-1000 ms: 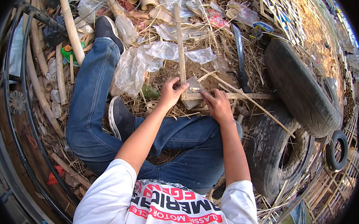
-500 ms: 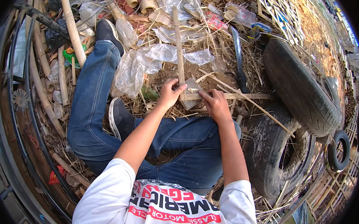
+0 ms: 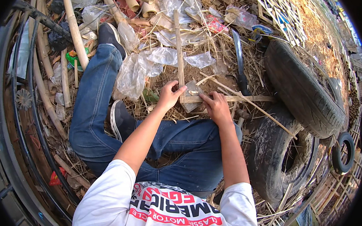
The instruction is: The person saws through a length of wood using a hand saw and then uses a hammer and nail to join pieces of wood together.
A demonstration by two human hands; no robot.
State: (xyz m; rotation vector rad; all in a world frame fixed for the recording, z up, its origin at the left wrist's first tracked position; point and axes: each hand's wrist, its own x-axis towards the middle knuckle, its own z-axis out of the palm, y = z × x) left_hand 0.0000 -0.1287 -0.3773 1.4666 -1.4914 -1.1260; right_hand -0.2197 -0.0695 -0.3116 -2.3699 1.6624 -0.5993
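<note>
Two flat bamboo strips meet at a corner in front of my knees. My left hand [image 3: 169,96] is closed at the lower end of the strip that points away from me [image 3: 178,50], its thumb pressed by the corner. With fingers bent over its top, my right hand [image 3: 217,109] grips the strip running off to the right [image 3: 250,98]. Beneath the corner lies a small grey slab [image 3: 193,90] with pale shavings on it. A thin bamboo stick [image 3: 268,113] crosses over the right-hand strip. Beyond it rests a large knife [image 3: 239,60] with a dark handle.
Two worn tyres, one upper [image 3: 302,89] and one lower [image 3: 269,155], stand to my right, with a small tyre [image 3: 343,152] farther off. Clear plastic sheeting [image 3: 136,71] lies ahead. Bamboo poles [image 3: 74,25] and a black metal frame [image 3: 35,116] line the left.
Both hands keep their grips at the corner, with only a very slight shift of the fingers. The whole view has moved a little.
</note>
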